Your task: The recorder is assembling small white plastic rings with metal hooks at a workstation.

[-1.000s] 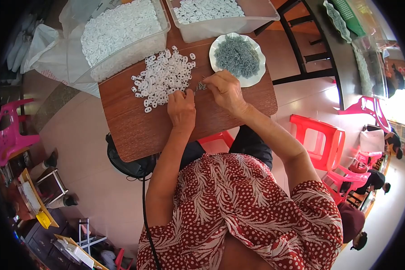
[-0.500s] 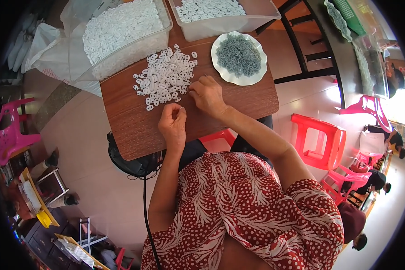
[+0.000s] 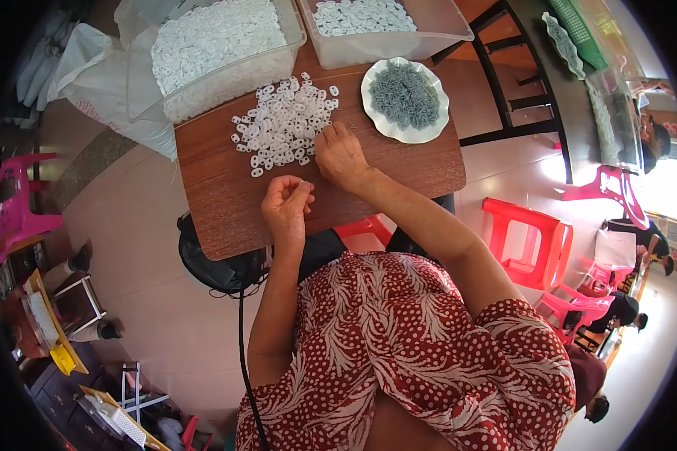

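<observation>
If the left grip (image 3: 284,208), closed on a small pale piece (image 3: 305,183), loosens, the piece may drop; sideways motion of the right grip (image 3: 342,158), contents hidden, may scatter the white parts (image 3: 282,124) just left of it.

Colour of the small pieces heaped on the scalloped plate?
The small pieces are bluish grey; best seen in the head view, the only one.

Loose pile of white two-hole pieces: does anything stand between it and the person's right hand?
Nothing visible does. The right hand is beside the pile, at its lower right edge; whether the fingertips touch a piece is hard to tell. The left hand is nearer the person, outside that gap.
</observation>
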Motion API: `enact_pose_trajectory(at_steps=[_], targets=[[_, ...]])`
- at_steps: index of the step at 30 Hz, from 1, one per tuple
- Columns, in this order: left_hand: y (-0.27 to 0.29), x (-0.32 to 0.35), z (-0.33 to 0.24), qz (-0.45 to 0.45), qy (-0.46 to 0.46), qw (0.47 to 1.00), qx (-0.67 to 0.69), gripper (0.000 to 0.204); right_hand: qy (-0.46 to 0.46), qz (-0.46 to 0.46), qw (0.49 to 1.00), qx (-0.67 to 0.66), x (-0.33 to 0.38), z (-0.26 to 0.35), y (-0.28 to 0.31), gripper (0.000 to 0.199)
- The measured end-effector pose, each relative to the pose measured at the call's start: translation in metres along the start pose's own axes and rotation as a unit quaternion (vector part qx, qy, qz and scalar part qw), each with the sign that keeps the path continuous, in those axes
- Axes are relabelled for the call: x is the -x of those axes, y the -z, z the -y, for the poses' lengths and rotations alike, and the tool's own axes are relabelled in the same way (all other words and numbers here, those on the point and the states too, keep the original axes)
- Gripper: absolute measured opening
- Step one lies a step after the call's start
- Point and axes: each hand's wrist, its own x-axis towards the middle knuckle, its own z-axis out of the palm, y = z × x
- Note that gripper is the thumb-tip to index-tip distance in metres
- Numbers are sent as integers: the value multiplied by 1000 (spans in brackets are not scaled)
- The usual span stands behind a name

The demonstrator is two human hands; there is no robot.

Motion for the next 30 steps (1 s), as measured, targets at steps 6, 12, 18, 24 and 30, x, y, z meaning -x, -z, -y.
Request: enact_pose_trajectory(at_steps=[6, 12, 18, 24, 30], targets=[[3, 6, -14, 80, 87, 974, 195, 6, -85, -81, 978, -171, 10, 4, 28, 10], [-5, 25, -30, 155, 89, 958, 226, 8, -234, 34, 859, -455, 33, 18, 100, 12], [-19, 40, -38, 159, 81, 958, 223, 11, -215, 32, 784, -582, 50, 22, 128, 10], [-30, 55, -37, 152, 50, 972, 173, 11, -250, 23, 737, -628, 63, 27, 142, 12], [-28, 64, -37, 172, 49, 975, 135, 12, -275, 51, 716, -640, 68, 31, 154, 13]])
